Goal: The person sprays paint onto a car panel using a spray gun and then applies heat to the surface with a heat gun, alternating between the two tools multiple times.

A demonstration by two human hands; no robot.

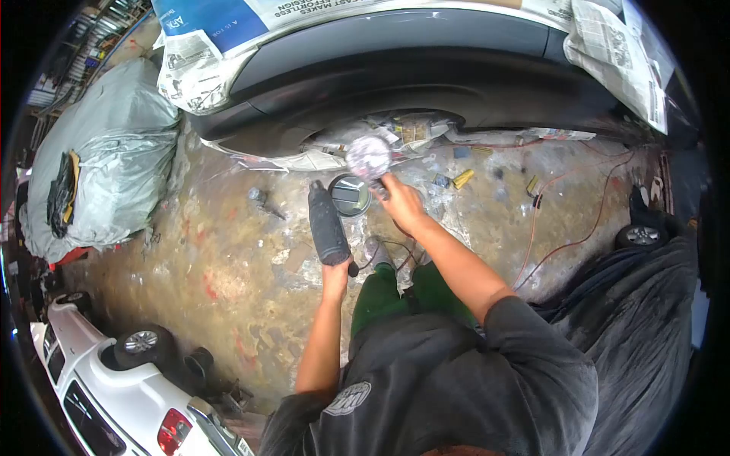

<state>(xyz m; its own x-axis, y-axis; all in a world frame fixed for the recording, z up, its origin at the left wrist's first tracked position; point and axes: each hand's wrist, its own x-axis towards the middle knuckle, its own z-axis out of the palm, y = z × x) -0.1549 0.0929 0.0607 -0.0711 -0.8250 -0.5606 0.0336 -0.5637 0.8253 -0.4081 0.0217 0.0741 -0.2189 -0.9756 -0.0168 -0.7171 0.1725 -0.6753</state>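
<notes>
My left hand (336, 275) is closed around the lower end of a black cylindrical tool with a narrow nozzle (328, 226), which points away from me. My right hand (402, 201) grips a spray gun (370, 157); its round, paint-spotted cup faces up at me. Between the two tools an open round can (351, 199) is partly visible on the floor. Beyond my hands stands a dark car body panel (357, 83) with a wheel arch, edged by masking newspaper (194, 72).
A covered car (114, 159) stands at left, a white vehicle (106, 387) at lower left. Red hoses (563, 258) cross the floor at right, near a dark draped cover (631, 319). A small dark tool (262, 201) and yellow pieces (462, 179) lie on the stained floor.
</notes>
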